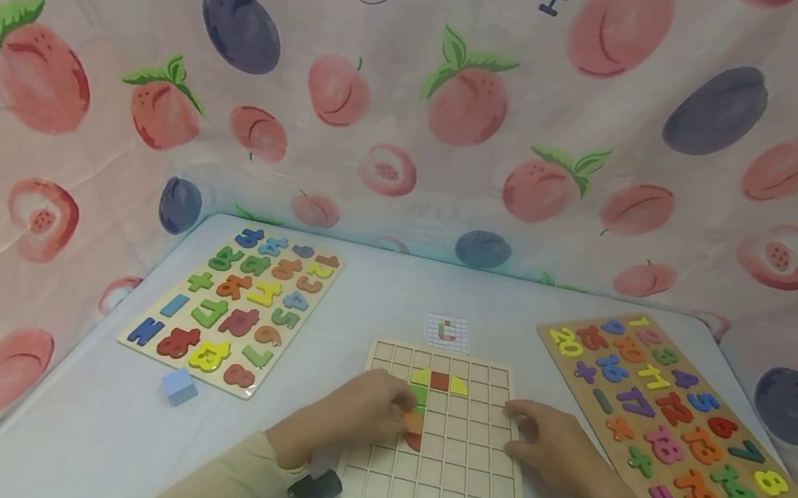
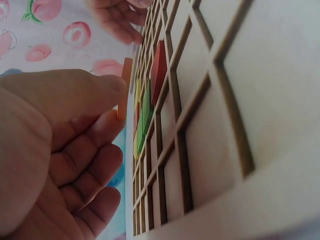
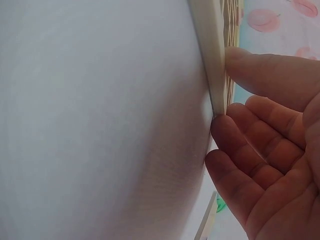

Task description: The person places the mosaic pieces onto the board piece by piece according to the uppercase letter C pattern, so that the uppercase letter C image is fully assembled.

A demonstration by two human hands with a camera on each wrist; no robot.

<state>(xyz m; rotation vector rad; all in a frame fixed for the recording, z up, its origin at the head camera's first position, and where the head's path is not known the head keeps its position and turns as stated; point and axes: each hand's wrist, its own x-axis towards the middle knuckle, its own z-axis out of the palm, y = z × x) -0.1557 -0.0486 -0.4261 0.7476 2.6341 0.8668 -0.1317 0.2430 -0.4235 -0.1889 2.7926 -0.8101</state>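
Observation:
My left hand pinches a thin orange square tile between thumb and index finger, close over the gridded wooden board. In the board's grid lie a red square between two yellow triangles, green pieces below the left one, and a red piece lower down, partly hidden by my left hand. At the board's right edge, my right hand touches the border with thumb and fingertips, fingers loosely bent. The right wrist view shows the thumb on the rim.
A small printed pattern card lies behind the board. Number puzzle boards stand on the left and right. A blue cube sits in front of the left puzzle. A fruit-print curtain rises at the back.

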